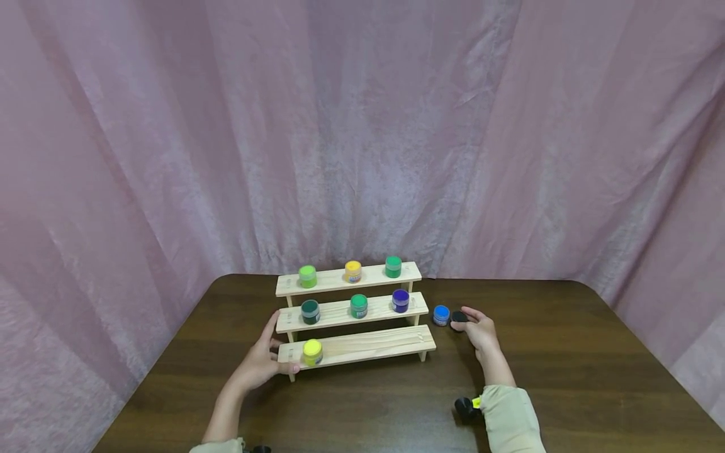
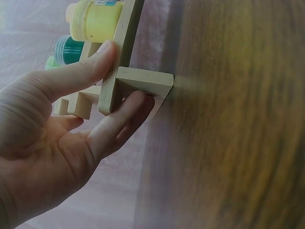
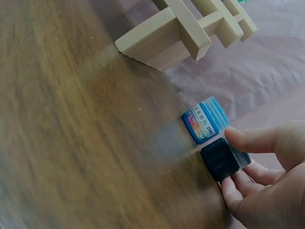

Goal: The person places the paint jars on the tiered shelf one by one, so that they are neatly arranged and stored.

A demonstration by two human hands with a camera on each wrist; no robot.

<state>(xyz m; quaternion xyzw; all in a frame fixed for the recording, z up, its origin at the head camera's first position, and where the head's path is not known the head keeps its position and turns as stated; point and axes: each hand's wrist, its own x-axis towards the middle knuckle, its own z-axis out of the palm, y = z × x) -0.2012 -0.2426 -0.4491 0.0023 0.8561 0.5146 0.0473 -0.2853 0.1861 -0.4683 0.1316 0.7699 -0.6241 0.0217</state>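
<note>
A three-step wooden stand (image 1: 374, 345) carries several small paint jars. My left hand (image 1: 257, 366) grips the left end of its lowest step, thumb on top and fingers below, as the left wrist view shows. Close to that thumb sits a yellow paint jar (image 1: 313, 352). To the right of the stand, my right hand (image 1: 481, 333) pinches a black paint jar (image 3: 220, 160) between thumb and fingers, low over the table. Right beside it stands a blue paint jar (image 3: 200, 125) with a clear lid and a printed label.
On the middle step are a dark green jar (image 1: 310, 312), a green jar (image 1: 359, 306) and a purple jar (image 1: 400, 301). The top step bears light green (image 1: 308, 277), orange-yellow (image 1: 353, 272) and green jars (image 1: 393, 267). A pink curtain (image 1: 362, 138) hangs behind the brown table (image 1: 566, 377).
</note>
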